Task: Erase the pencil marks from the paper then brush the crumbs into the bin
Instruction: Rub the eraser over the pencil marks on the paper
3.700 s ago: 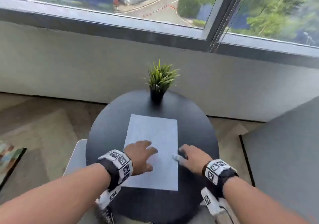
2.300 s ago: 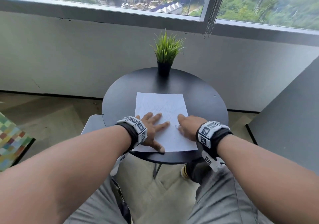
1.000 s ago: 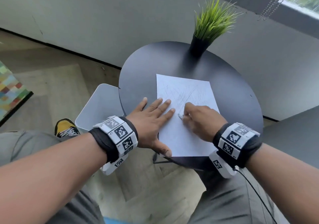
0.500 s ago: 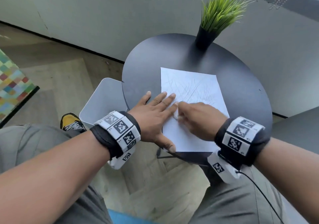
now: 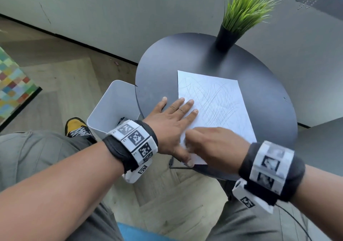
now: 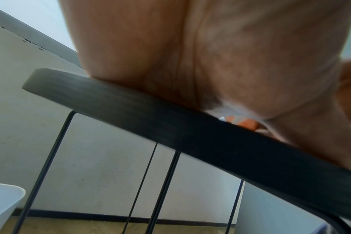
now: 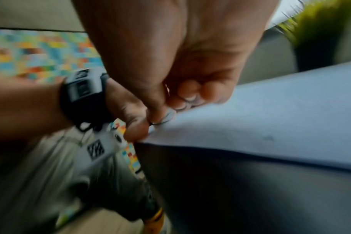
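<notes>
Most of the job: left to do, judging by how much scribble covers the sheet
Paper (image 5: 213,111): lies flat on the round table (image 5: 259,85); pencil marks (image 5: 217,101) cross its upper and middle part, beyond both hands
Left hand (image 5: 170,122): fingers straight and spread, pressing the sheet's left edge flat; holds nothing
Right hand (image 5: 213,144): fingers curled, pinching a small pale eraser (image 7: 167,117) against the near-left corner, just beside the left hand's thumb; blurred
Erased so far: at most the near corner under the right hand, hard to tell
Crumbs: none visible
Bin (image 5: 111,109): white, on the floor just left of the left hand, below the table rim
Brushing: not yet begun
</notes>
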Available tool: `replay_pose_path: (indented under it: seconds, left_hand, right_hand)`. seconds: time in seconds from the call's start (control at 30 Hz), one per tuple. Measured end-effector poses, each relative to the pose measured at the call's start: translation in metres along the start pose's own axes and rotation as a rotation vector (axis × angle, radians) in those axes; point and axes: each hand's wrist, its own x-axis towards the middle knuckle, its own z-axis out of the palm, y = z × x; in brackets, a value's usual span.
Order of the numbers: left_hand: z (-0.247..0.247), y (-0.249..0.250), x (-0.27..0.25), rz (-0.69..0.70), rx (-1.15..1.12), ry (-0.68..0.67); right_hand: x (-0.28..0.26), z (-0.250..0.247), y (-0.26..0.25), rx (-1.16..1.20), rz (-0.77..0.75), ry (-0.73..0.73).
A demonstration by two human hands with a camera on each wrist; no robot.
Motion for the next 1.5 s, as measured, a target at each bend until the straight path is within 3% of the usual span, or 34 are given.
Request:
replay_pose_path:
  seconds: [0.1, 0.13, 0.23, 0.27, 0.4, 0.63, 0.73, 0.87, 1.0, 1.07, 1.17, 1.3, 1.33, 1.43, 1.5]
  left_hand:
    - [0.001, -0.001, 0.001, 0.006, 0.001, 0.02]
    - [0.001, -0.001, 0.001, 0.008, 0.004, 0.018]
    - [0.0, -0.001, 0.0, 0.009, 0.013, -0.003]
    - [0.0, -0.001, 0.0, 0.015, 0.013, -0.003]
    - [-0.001, -0.001, -0.001, 0.012, -0.004, 0.016]
    - [0.001, 0.007, -0.007, -0.073, -0.023, 0.042]
    - [0.001, 0.007, -0.007, -0.081, -0.002, 0.017]
    - [-0.001, 0.008, -0.006, -0.069, -0.001, -0.002]
    - [-0.001, 0.007, -0.005, -0.061, 0.0, 0.014]
    - [0.002, 0.006, -0.005, -0.059, -0.004, 0.021]
    - [0.004, 0.006, -0.005, -0.054, -0.009, 0.02]
    - [0.002, 0.005, -0.005, -0.048, -0.004, 0.023]
    - [0.002, 0.005, -0.005, -0.045, -0.004, 0.021]
    - [0.002, 0.004, -0.006, -0.039, -0.016, 0.007]
    - [0.001, 0.005, -0.005, -0.039, -0.015, 0.001]
  right_hand:
    - [0.009, -0.01, 0.041, 0.0, 0.261, 0.108]
    - [0.01, -0.007, 0.041, -0.03, 0.255, 0.106]
    - [0.001, 0.003, 0.011, -0.03, 0.025, 0.011]
    - [-0.002, 0.003, 0.01, -0.004, 0.031, -0.009]
    - [0.005, -0.008, 0.045, 0.095, 0.427, 0.073]
    - [0.009, -0.005, 0.039, 0.088, 0.527, 0.069]
    - [0.007, -0.005, 0.032, 0.035, 0.47, 0.094]
    - [-0.006, 0.002, -0.001, 0.023, 0.149, 0.011]
    - [0.006, -0.011, 0.038, 0.124, 0.446, 0.086]
    - [0.004, -0.006, 0.035, 0.107, 0.396, 0.135]
    - [-0.008, 0.012, 0.01, 0.117, 0.157, 0.008]
    - [-0.009, 0.002, 0.043, 0.16, 0.48, 0.114]
    - [-0.01, 0.002, 0.039, 0.138, 0.467, 0.12]
    - [-0.011, 0.015, 0.009, 0.101, 0.237, 0.033]
    - [-0.011, 0.008, 0.02, 0.145, 0.338, 0.035]
